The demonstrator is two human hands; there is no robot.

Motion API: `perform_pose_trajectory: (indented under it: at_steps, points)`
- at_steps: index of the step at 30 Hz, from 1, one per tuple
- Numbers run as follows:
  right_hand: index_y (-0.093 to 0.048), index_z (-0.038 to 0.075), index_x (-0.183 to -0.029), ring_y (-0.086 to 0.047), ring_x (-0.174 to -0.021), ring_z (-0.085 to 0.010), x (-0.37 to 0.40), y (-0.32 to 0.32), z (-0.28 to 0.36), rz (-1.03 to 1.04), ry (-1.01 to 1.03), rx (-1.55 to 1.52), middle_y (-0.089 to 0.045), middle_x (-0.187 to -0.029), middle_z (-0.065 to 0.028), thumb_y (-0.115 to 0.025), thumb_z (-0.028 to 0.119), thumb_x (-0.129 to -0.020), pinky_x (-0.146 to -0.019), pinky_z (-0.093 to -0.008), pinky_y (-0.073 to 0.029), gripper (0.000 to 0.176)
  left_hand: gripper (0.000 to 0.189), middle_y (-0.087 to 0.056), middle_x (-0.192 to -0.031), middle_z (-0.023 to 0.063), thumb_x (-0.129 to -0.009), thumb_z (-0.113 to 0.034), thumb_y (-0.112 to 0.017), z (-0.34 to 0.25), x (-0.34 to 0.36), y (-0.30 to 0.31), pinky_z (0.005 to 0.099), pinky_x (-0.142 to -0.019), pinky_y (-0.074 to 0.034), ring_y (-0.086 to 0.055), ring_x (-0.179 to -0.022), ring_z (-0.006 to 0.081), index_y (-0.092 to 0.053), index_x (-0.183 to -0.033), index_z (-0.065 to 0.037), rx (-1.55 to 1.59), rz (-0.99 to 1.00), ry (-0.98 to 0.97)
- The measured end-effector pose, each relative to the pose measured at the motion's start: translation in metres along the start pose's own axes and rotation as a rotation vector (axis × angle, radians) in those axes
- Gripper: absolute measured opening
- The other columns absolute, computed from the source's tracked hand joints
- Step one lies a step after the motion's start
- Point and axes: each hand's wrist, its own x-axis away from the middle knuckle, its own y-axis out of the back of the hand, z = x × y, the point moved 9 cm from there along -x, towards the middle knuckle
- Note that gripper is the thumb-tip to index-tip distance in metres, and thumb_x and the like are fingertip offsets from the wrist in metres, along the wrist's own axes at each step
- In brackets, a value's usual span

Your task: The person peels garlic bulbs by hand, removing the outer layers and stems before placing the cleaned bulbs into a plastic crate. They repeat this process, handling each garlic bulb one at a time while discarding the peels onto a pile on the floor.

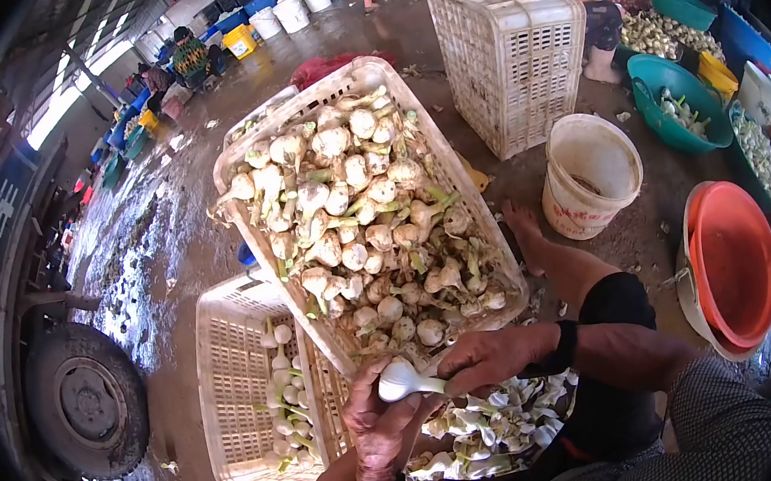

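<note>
Fingers (462,364) of both hands pinched one white garlic bulb (399,382)

Left hand (375,427) fingers and thumb closed around the round end; right hand (503,356) fingertips and thumb nipped the stalk. Its smooth, rounded skin probably gave little purchase, so a loose left grip could have let it slip onto the skins (490,431) just below the fingers. A hard twist from the right could have snapped the stalk. A wrist bumping the full crate (511,270), right beyond the fingertips, could have rolled bulbs over its edge.

Between the fingers, the bulb looked clean, plump and pale, narrowing into a short whitish neck. Farther out, the crate's heap looked browner, with ragged skins and greenish stalks. Left of the fingers, a lower crate (218,389) held more whitish bulbs; beyond the right hand stood a bucket (581,220).
</note>
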Motion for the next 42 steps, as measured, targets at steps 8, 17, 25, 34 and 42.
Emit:
perform_pose_trajectory:
  at_steps: [8,17,25,34,42]
  points:
    - [-0.067,0.001,-0.101,-0.054,-0.055,-0.0056,0.008,-0.003,0.011,0.032,-0.03,-0.239,-0.063,-0.069,-0.0001,-0.053,0.029,-0.098,-0.05,-0.0219,-0.042,0.031,0.057,-0.057,-0.121,0.0109,-0.075,0.01,-0.07,0.003,0.0,-0.001,0.048,-0.088,-0.056,-0.059,-0.108,0.0255,-0.054,-0.126,-0.009,0.13,0.02,0.04]
    - [-0.065,0.001,-0.1,-0.052,-0.058,-0.0039,0.003,0.002,0.015,-0.048,0.088,-0.056,-0.061,-0.07,0.0012,-0.051,0.024,-0.099,-0.052,-0.0212,-0.043,0.027,0.079,-0.053,-0.124,0.0156,-0.074,-0.014,-0.082,0.05,0.006,-0.001,0.0465,-0.098,-0.048,-0.054,-0.116,0.0289,-0.039,-0.139,-0.002,0.344,-0.013,0.384]
    - [-0.064,0.001,-0.091,-0.051,-0.061,-0.004,0.003,-0.004,0.011,0.001,0.195,0.173,-0.057,-0.066,0.0013,-0.052,0.019,-0.097,-0.052,-0.0233,-0.039,0.023,0.077,-0.053,-0.125,0.0146,-0.068,-0.008,-0.077,0.051,-0.002,-0.011,0.0348,-0.1,-0.043,-0.052,-0.116,0.0242,-0.041,-0.135,0.003,0.057,0.114,0.358]
    - [-0.065,-0.001,-0.086,-0.058,-0.058,-0.0097,0.015,0.009,0.027,-0.149,0.014,-0.296,-0.063,-0.07,-0.0033,-0.056,0.02,-0.093,-0.053,-0.0217,-0.045,0.024,0.065,-0.059,-0.113,0.0135,-0.066,0.012,-0.06,0.048,0.0,0.003,0.0368,-0.09,-0.051,-0.059,-0.104,0.0241,-0.048,-0.129,-0.001,-0.186,0.012,0.315]
    - [-0.061,0.002,-0.074,-0.057,-0.055,-0.0094,0.029,0.072,0.027,-0.649,0.066,-0.189,-0.059,-0.065,-0.0038,-0.051,0.021,-0.093,-0.049,-0.0243,-0.045,0.029,0.066,-0.063,-0.111,0.0161,-0.064,0.011,-0.069,0.034,-0.001,-0.008,0.0351,-0.082,-0.055,-0.065,-0.096,0.0244,-0.052,-0.126,-0.005,0.255,0.113,0.176]
